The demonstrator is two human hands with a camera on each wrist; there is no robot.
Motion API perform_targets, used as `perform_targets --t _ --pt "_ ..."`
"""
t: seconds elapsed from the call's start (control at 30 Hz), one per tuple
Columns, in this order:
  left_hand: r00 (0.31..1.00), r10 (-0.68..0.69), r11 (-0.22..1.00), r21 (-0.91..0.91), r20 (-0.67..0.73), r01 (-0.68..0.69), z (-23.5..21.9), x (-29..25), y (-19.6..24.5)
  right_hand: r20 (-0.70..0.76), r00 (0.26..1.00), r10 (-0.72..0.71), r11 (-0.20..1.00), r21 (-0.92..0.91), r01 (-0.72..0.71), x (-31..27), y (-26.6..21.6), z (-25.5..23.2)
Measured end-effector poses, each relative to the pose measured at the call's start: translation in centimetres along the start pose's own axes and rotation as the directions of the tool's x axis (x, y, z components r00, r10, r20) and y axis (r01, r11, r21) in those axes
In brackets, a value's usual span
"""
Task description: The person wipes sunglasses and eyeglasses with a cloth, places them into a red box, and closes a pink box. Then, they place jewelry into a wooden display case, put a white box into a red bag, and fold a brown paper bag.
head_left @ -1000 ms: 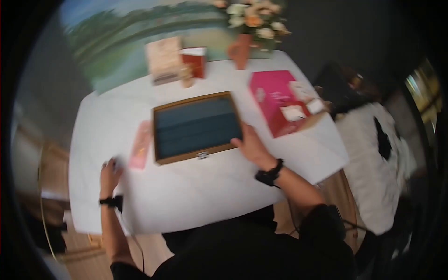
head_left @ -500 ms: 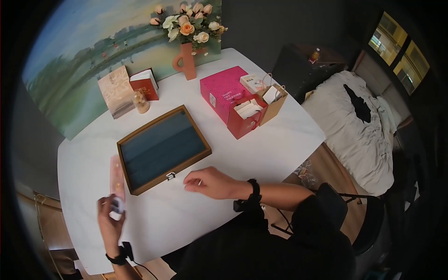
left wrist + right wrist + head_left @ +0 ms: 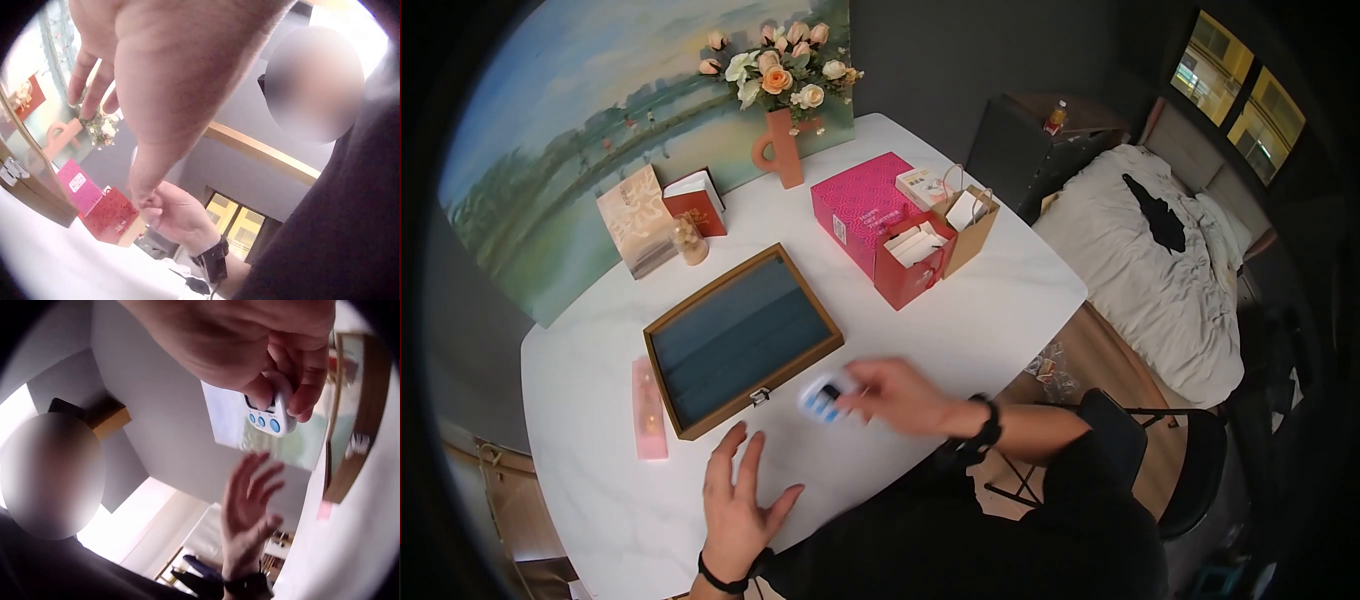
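My right hand [image 3: 900, 397] pinches a small white digital timer [image 3: 825, 396] over the table, in front of the wooden display case. Blue buttons and a dark screen show on the timer [image 3: 275, 419] in the right wrist view, with thumb and fingers at its edges. Left of it, my left hand [image 3: 738, 505] is held over the table's front part, fingers spread and nothing in them. The wooden case [image 3: 740, 340] lies with its dark glazed lid down and its metal clasp [image 3: 760, 397] facing me.
A pink flat pack [image 3: 649, 410] lies left of the case. Behind stand a jar [image 3: 689, 243], a red book [image 3: 697, 205], a beige box [image 3: 640, 220] and a flower vase [image 3: 781, 150]. A magenta box [image 3: 862, 205], a red box [image 3: 912, 265] and a paper bag [image 3: 972, 235] stand at right.
The timer has passed from my left hand to my right hand. The left hand has moved right with its fingers spread; the head view has swung to the right.
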State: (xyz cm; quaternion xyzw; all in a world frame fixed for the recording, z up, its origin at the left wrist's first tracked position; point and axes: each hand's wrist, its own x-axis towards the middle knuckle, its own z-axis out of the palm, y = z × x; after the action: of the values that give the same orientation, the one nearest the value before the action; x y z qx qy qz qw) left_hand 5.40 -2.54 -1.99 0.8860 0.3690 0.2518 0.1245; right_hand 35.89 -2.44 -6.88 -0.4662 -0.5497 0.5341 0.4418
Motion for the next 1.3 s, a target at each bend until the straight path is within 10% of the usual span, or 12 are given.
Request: perform_targets --t 0.1,0.17,0.27,0.43,0.57,1.03,1.3 --pt "0.988 -0.151 0.988 0.022 0.02 0.15 -0.6 -2.8 -2.3 -0.47 0.855 -0.221 0.975 -0.125 0.184 -0.7 -3.1 -9.1" --pt "0.984 -0.177 0.984 0.031 0.008 0.177 -0.9 -4.4 -3.6 -0.578 0.531 -0.619 0.783 -0.406 0.471 0.5 -4.5 -17.9" --pt "0.919 -0.394 0.919 0.002 0.027 0.394 -0.8 -6.3 -4.5 -0.675 0.427 -0.602 0.793 -0.566 0.225 1.2 -9.6 -27.5" --pt "0.903 -0.429 0.903 0.013 0.025 0.429 -0.6 -7.1 -4.2 -0.615 0.711 -0.342 0.608 -0.721 -0.331 4.1 -9.8 -35.5" --pt "0.908 -0.42 0.907 0.027 0.009 0.419 -0.3 -7.4 -4.1 -0.425 0.9 -0.098 0.565 -0.768 -0.301 7.2 -9.7 -35.8" --pt "0.883 -0.469 0.883 0.029 0.024 0.468 -0.1 -8.2 -4.7 -0.226 0.935 0.272 0.213 -0.934 -0.287 12.7 -8.8 -32.6" --pt "0.889 -0.457 0.89 0.025 0.028 0.456 0.1 -8.2 -5.1 -0.255 0.923 0.289 0.271 -0.903 -0.334 13.6 -7.4 -32.2"
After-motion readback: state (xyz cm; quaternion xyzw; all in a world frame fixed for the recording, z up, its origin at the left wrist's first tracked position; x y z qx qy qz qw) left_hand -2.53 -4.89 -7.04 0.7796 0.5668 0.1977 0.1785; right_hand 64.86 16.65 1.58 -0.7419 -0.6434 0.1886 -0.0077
